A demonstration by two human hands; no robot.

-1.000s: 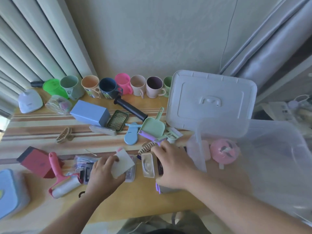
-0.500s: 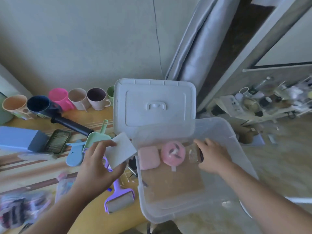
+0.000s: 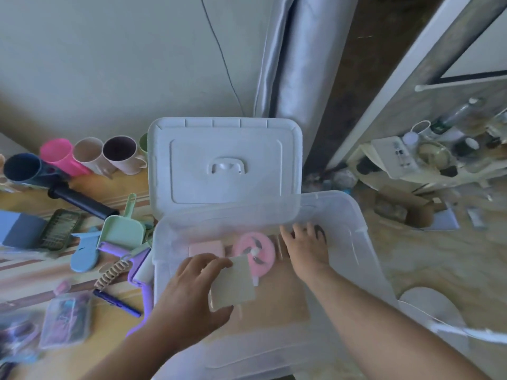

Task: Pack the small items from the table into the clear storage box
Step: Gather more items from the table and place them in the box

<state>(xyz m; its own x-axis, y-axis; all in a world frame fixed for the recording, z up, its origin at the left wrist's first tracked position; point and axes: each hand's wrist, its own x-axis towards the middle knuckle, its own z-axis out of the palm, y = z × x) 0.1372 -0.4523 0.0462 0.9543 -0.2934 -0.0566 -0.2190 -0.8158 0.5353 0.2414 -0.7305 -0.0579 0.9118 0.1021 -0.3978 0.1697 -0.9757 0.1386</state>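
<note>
No legible text anywhere.

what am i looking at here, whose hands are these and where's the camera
There is no robot: a person wears a camera on the head, looking down at their own hands. The left hand holds a pale square card over the clear box. The right hand is inside the box, setting down an item too blurred to name, beside a pink round item and a pink block. The lid leans behind. Mugs, a green scoop and other small things wait on the table.

A pale wall [image 3: 109,64] meets a grey curtain [image 3: 296,64]; a cluttered low shelf [image 3: 417,165] stands on the mottled floor [image 3: 439,264].
</note>
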